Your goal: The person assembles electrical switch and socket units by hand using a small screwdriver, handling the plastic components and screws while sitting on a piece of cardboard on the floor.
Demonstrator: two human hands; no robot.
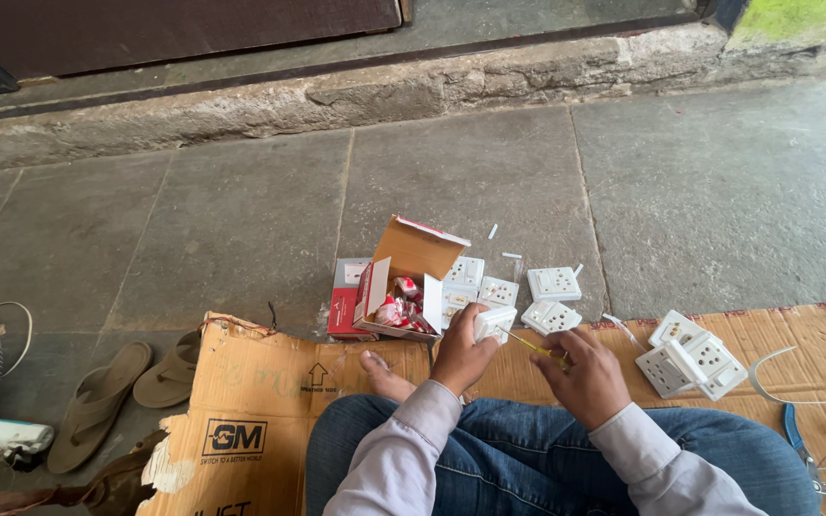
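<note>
The screwdriver (528, 344) tip could slip off the small white socket (494, 322) and jab a finger — nothing braces it but a hand. The left hand (461, 354) is clamped around the socket above the knee, the right hand (585, 377) grips the yellow screwdriver just beside — tip at the socket.

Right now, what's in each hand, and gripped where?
Left hand: white socket, gripped at its lower end. Right hand: yellow-handled screwdriver, held by the handle, tip toward the socket.
</note>
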